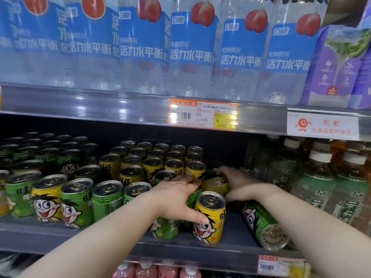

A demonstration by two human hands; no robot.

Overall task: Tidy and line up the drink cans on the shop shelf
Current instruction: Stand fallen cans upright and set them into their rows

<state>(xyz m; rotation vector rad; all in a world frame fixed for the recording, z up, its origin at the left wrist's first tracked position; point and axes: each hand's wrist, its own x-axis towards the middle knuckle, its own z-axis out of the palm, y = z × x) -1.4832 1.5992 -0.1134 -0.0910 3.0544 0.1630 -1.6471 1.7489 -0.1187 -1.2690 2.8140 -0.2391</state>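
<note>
Green and yellow cartoon-face drink cans stand in rows on the lower shelf (120,249). My left hand (176,195) reaches over the front cans, with fingers and thumb spread round a green can (192,197). My right hand (239,182) curls over a tilted yellow can (215,184) further back. In front of both hands an upright yellow can (208,219) stands near the shelf edge. Another green can (263,227) lies on its side at the right, its base facing me, and a third green can (164,227) stands under my left wrist.
Bottled green tea (319,183) fills the shelf to the right of the cans. Large water bottles with blue labels (192,49) stand on the shelf above, behind a rail with an orange price tag (202,116). Pink bottles (156,270) show below.
</note>
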